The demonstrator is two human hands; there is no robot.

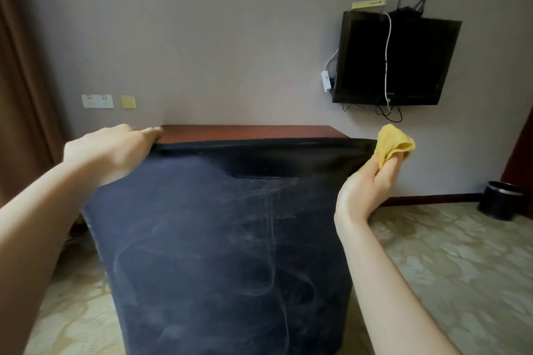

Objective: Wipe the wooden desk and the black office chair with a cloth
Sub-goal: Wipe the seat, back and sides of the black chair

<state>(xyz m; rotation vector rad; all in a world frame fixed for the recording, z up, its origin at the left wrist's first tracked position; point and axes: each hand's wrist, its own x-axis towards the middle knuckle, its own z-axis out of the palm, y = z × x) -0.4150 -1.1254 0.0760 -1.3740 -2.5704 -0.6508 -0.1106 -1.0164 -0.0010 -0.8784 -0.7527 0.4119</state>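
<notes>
Lighting dimly and evenly; brightening over the floor at right; darkening toward the curtain at left; glinting along the black chair at its top edge; rendering the yellow cloth vivid; bowing straight lines near the edges; softening fine detail

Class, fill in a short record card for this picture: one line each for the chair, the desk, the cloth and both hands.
Chair: black padded chair back, pale dusty streaks across it
Desk: reddish-brown wooden desk, behind the chair, against the wall
Cloth: crumpled yellow cloth, by the chair's top right corner
Left hand: rests on the chair's top left edge
Right hand: pinches the cloth
</notes>
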